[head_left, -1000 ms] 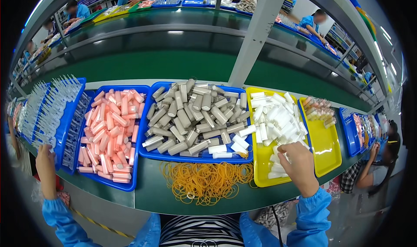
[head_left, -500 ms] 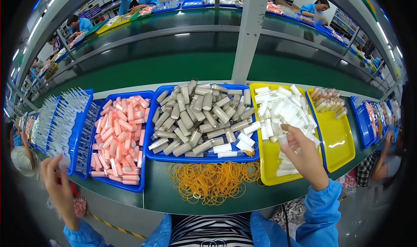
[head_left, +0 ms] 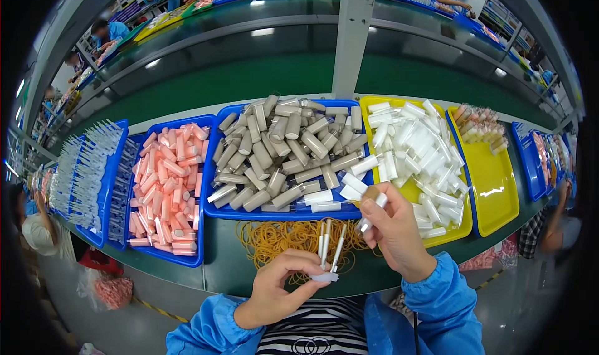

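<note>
My left hand (head_left: 279,287) pinches three thin white sticks (head_left: 331,250) upright over a pile of yellow rubber bands (head_left: 287,238) on the green bench. My right hand (head_left: 394,229) holds a white tube with a tan cap (head_left: 373,200) beside the sticks, just in front of the trays. Behind both hands stands a blue tray (head_left: 219,210) heaped with grey-beige tubes (head_left: 284,155). To its right a yellow tray (head_left: 499,193) carries white tubes (head_left: 415,152).
A blue tray of pink tubes (head_left: 167,186) and a blue tray of clear applicators (head_left: 84,174) stand at the left. More blue trays (head_left: 533,158) lie at the right. A grey post (head_left: 352,34) rises behind the trays. Other people work at neighbouring benches.
My left hand came in from the far left to the middle and now holds thin sticks. My right hand lifted off the yellow tray with a white tube and moved toward the left hand.
</note>
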Demonstrator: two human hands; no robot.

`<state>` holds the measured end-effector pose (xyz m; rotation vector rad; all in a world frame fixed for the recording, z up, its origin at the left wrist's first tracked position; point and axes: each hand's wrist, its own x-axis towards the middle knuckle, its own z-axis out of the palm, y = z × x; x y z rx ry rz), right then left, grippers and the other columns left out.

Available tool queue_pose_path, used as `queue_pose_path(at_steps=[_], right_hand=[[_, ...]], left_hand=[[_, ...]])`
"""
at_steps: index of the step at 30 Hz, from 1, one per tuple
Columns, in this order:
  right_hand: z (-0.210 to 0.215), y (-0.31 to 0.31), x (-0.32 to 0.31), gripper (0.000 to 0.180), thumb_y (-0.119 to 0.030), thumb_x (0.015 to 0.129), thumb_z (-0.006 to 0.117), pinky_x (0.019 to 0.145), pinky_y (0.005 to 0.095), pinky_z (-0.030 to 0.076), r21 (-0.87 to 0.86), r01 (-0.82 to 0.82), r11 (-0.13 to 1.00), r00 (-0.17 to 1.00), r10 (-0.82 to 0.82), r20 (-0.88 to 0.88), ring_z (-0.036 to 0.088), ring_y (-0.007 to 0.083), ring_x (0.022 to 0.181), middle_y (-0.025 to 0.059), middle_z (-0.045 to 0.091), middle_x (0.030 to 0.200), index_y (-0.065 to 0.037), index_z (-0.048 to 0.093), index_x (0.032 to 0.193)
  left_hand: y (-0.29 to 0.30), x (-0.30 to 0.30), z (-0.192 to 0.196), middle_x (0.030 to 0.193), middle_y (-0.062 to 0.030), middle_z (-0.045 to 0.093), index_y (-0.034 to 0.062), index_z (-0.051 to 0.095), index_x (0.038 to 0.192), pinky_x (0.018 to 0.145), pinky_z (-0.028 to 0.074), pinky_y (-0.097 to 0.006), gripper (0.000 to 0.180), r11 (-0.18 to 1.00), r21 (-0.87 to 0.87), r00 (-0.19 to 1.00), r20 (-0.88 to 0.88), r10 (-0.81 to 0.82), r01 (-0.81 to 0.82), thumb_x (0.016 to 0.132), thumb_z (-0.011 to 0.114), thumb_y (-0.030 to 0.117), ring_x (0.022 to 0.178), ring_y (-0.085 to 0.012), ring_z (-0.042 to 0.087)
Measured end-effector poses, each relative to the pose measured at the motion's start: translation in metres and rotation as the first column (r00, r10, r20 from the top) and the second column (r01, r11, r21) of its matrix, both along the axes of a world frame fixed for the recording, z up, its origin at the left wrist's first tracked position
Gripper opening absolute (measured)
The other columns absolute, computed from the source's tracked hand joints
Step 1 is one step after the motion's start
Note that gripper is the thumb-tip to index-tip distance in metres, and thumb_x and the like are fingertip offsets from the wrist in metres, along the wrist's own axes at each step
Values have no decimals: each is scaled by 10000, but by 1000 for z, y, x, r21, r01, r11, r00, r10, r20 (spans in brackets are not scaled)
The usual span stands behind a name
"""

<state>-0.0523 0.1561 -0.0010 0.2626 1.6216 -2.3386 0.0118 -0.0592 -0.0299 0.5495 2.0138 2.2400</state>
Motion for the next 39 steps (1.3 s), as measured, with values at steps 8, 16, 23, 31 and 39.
queue_pose_path(at_steps=[8,16,23,31,39], right_hand=[[-9,-25,13,344,-222,807,804,511,291,491,594,138,793,672,366,-645,619,191,595,79,583,769,-43,546,947],[33,-6,6,387,-137,831,708,711,344,519,935,102,340,344,870,-354,631,290,857,113,588,975,-15,577,1174],[21,-16,-6,421,-112,998,521,845,331,538,46,0,999,998,3,-64,658,215,993,129,639,1042,-31,393,1391],[-1,-24,5,396,-126,994,540,858,323,519,-139,36,990,999,-36,2,627,179,1014,125,652,1035,-31,422,1360],[-6,-24,11,404,-128,971,587,808,288,513,-90,-29,995,998,23,-60,642,145,910,138,680,1066,-25,439,1332]], left_hand=[[8,0,-5,1096,-144,584,-9,485,1081,887,550,-329,308,991,99,984,163,70,-87,851,672,-90,1019,-197,633],[-9,3,-8,1072,-174,581,-15,480,1068,876,561,-384,320,986,-29,981,101,167,-165,829,661,-129,1009,-247,646],[-12,11,-3,1132,-193,594,-49,546,1145,902,558,-365,311,963,268,993,113,11,-41,857,649,-109,1052,-275,656],[-8,13,-3,1140,-202,592,-50,555,1120,922,550,-388,260,954,298,984,173,-28,-25,877,629,-103,1064,-280,649],[-6,13,-4,1147,-206,589,-51,549,1121,923,549,-391,260,957,286,988,154,-2,-42,878,626,-103,1067,-281,646]])
